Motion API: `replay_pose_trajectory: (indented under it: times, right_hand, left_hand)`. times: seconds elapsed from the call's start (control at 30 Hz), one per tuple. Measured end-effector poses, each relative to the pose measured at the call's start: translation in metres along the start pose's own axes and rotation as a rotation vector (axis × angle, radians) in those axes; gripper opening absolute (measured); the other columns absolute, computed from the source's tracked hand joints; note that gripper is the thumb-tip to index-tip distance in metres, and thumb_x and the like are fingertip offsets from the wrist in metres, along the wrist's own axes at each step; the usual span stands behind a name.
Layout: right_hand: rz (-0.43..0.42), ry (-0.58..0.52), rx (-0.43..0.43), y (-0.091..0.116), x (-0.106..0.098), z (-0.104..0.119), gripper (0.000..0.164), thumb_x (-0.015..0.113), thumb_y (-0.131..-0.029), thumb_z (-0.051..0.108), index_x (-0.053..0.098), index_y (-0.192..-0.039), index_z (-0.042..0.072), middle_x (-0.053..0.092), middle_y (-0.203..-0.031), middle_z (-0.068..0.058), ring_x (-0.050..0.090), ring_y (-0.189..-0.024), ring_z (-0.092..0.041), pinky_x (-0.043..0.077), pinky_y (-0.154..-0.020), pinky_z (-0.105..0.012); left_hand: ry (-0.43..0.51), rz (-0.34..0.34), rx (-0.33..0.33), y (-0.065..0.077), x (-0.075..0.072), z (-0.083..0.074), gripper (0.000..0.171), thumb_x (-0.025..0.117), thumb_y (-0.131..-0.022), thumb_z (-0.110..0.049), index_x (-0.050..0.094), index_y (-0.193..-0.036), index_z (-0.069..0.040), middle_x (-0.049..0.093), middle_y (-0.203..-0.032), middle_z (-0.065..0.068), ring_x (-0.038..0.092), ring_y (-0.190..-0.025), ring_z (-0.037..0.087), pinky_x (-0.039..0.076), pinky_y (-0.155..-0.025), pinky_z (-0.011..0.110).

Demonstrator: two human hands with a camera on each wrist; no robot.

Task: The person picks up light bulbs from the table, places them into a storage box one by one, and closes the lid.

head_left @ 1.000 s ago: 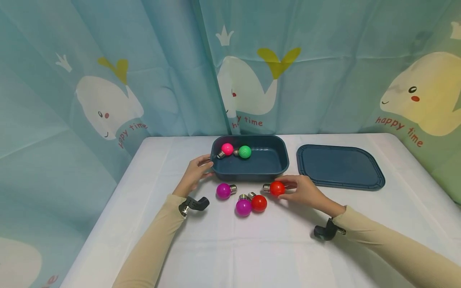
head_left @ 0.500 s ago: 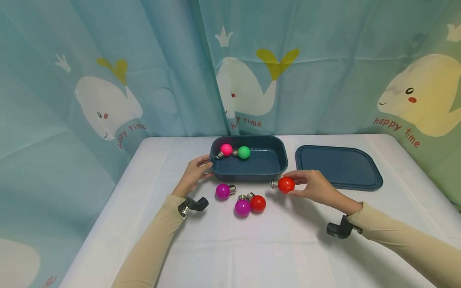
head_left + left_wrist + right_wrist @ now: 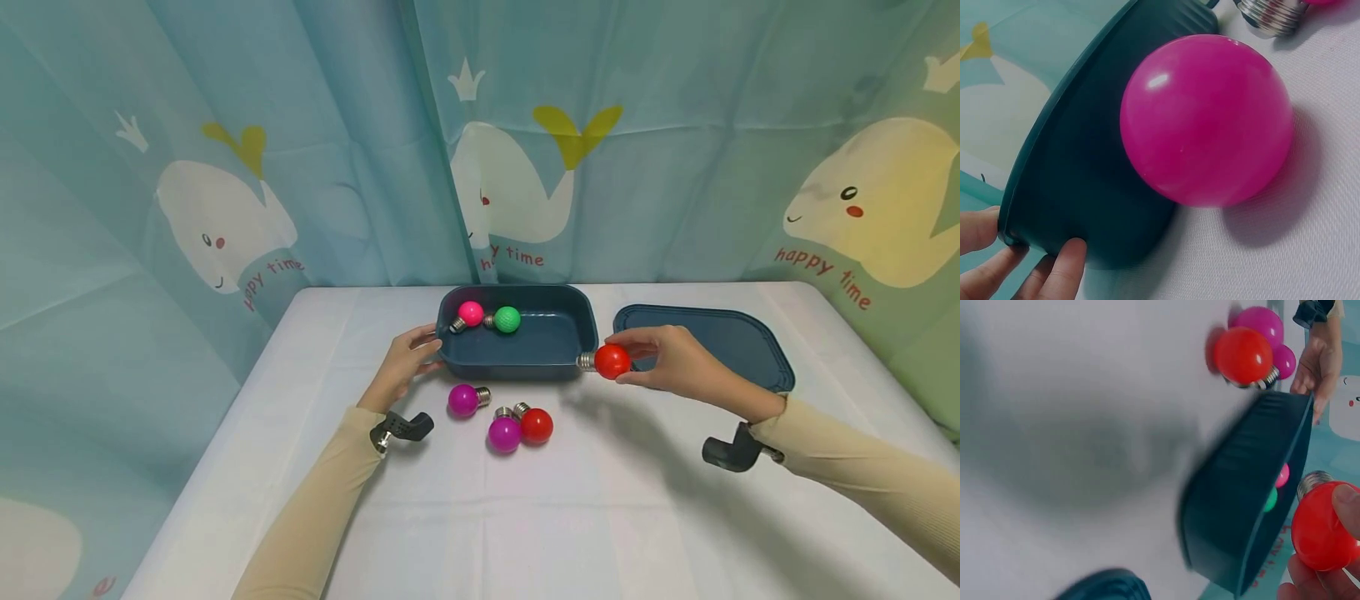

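Observation:
My right hand [image 3: 678, 364] pinches a red light bulb [image 3: 612, 361] by its globe, raised off the table near the front right corner of a dark blue box [image 3: 517, 372]. The bulb's metal base points left, toward the box. My left hand [image 3: 405, 364] touches the box's left end; in the left wrist view its fingers [image 3: 1070, 262] lie on the outer wall and at the rim. Inside the box lie a pink bulb [image 3: 471, 313] and a green bulb [image 3: 507, 319]. In front of it are two purple bulbs [image 3: 462, 401] and another red bulb [image 3: 537, 426].
A dark blue tray-like lid [image 3: 720, 342] lies to the right of the box, partly behind my right hand. White cloth covers the table [image 3: 555, 533]. A whale-print curtain [image 3: 660, 167] hangs along the back and left side.
My right hand has lifted the red bulb off the table, moving it up and to the right, to beside the box's corner. My left hand has stayed at the box's end.

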State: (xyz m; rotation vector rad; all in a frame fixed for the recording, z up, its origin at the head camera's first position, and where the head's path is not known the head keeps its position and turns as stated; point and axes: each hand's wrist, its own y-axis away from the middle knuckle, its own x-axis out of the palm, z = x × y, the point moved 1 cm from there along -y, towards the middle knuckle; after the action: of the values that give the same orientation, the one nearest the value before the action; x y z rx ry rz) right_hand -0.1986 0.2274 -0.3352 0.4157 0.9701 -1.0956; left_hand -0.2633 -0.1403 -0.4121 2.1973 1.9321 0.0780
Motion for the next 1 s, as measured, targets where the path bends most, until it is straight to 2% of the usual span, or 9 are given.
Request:
replay_pose_trajectory:
  times: [0.2,0.5,0.73,1.0]
  right_hand:
    - [0.030,0.043,-0.008,-0.013,-0.019,0.008,0.050,0.082,-0.069,0.007,0.064,-0.114,-0.003,0.069,-0.104,-0.020,0.068,-0.093,-0.033,0.057,-0.083,-0.047]
    - [0.114,0.024,-0.017,-0.038,-0.038,0.012,0.051,0.080,-0.071,0.003,0.061,-0.118,-0.003,0.066,-0.112,-0.021,0.067,-0.096,-0.034,0.057,-0.082,-0.043]
    - [0.178,0.021,-0.072,-0.063,-0.041,0.019,0.050,0.078,-0.072,0.002,0.062,-0.119,-0.003,0.066,-0.111,-0.022,0.066,-0.099,-0.036,0.058,-0.081,-0.043]
    - [0.260,0.010,-0.133,-0.089,-0.034,0.027,0.048,0.077,-0.075,0.004,0.062,-0.120,-0.002,0.067,-0.113,-0.020,0.065,-0.102,-0.034,0.058,-0.084,-0.041]
  left_hand:
    - [0.002,0.001,-0.002,0.000,0.000,0.001,0.046,0.050,-0.096,-0.008,0.040,-0.140,-0.002,0.041,-0.142,0.020,0.047,-0.126,0.036,0.052,-0.096,0.038]
    - [0.001,0.000,0.001,0.000,0.000,0.001,0.046,0.050,-0.096,-0.008,0.040,-0.140,-0.001,0.043,-0.140,0.021,0.049,-0.124,0.035,0.053,-0.095,0.038]
    - [-0.004,-0.006,0.002,-0.002,-0.002,0.002,0.045,0.050,-0.096,-0.009,0.041,-0.140,-0.002,0.043,-0.141,0.021,0.050,-0.123,0.034,0.054,-0.093,0.036]
    - [0.007,-0.004,0.002,-0.002,-0.001,0.002,0.045,0.051,-0.096,-0.008,0.042,-0.139,-0.003,0.044,-0.140,0.020,0.051,-0.122,0.035,0.054,-0.093,0.036]
